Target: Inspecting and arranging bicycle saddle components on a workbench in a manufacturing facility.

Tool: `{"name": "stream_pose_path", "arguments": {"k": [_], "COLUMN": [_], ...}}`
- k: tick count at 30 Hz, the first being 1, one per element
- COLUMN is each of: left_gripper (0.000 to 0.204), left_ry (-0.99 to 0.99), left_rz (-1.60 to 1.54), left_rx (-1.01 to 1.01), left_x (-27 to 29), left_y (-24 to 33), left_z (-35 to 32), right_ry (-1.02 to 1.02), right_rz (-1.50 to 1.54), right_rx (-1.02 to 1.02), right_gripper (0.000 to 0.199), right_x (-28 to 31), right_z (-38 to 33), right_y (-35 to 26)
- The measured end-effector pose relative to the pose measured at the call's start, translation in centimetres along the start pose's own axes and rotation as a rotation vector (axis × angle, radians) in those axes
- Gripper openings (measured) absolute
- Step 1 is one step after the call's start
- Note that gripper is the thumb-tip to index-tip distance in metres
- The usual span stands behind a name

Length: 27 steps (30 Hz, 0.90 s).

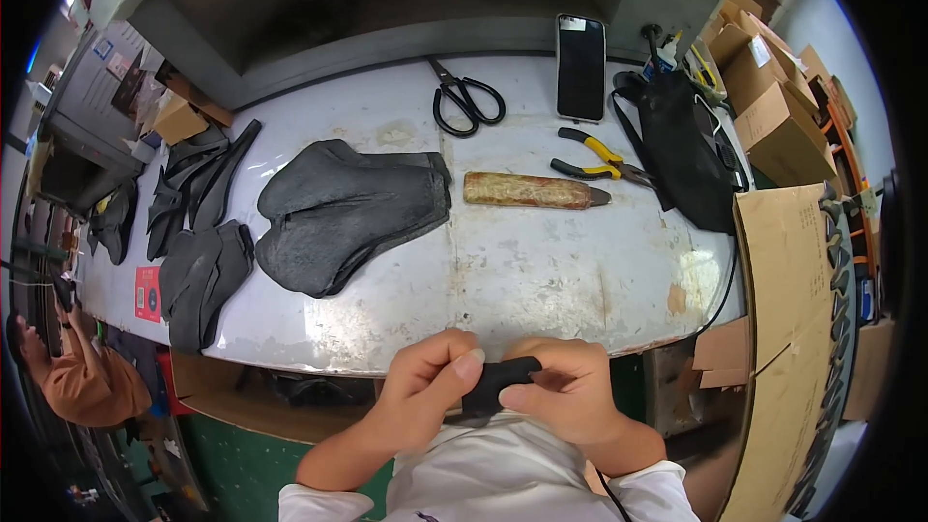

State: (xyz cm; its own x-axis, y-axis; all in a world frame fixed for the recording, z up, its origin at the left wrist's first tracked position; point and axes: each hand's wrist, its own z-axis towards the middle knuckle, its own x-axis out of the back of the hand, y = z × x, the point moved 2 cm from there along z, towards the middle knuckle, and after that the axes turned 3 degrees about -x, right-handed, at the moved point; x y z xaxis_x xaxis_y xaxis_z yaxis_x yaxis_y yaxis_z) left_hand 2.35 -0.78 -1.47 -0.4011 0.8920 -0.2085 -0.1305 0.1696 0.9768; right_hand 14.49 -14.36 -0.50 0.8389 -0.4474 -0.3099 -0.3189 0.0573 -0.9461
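Close to my body, at the table's front edge, both hands hold a small black piece of soft-looking material point(491, 389). My left hand point(425, 382) pinches its left end between thumb and fingers. The right end is gripped by my right hand point(570, 391), its thumb pressed on the front face. Beyond them on the white table point(541, 280) lies a stack of dark grey, two-lobed moulded pieces point(358, 208). To its right rests a short tool with a worn, wrapped handle point(527, 190) and a dark tip pointing right.
Black-handled scissors point(464, 101), a phone point(581, 68), yellow-and-black pliers point(604, 159) and a black bag point(686, 145) lie toward the back. More dark pieces point(203, 271) are piled at left. A cardboard sheet point(783, 329) stands at right; another person point(87, 377) is far left.
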Motion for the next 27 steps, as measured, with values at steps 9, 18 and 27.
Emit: {"name": "stream_pose_path", "arguments": {"k": [9,18,27], "left_gripper": [0.024,0.033,0.024], "left_ry": [-0.035,-0.097,-0.199], "left_rz": [-0.052,-0.183,0.159], "left_rx": [0.125,0.263,0.161], "left_x": [0.2,0.0,-0.6], "left_y": [0.9,0.4,3.6], "left_z": [0.3,-0.7,-0.6], "right_ry": [-0.041,0.014,0.136], "right_rz": [0.695,0.642,0.133], "right_rx": [-0.220,-0.238,-0.019], "right_gripper": [0.016,0.014,0.017], "right_x": [-0.9,-0.7,-0.7], "right_z": [0.4,1.2,1.5], "right_y": [1.2,0.7,-0.1]}}
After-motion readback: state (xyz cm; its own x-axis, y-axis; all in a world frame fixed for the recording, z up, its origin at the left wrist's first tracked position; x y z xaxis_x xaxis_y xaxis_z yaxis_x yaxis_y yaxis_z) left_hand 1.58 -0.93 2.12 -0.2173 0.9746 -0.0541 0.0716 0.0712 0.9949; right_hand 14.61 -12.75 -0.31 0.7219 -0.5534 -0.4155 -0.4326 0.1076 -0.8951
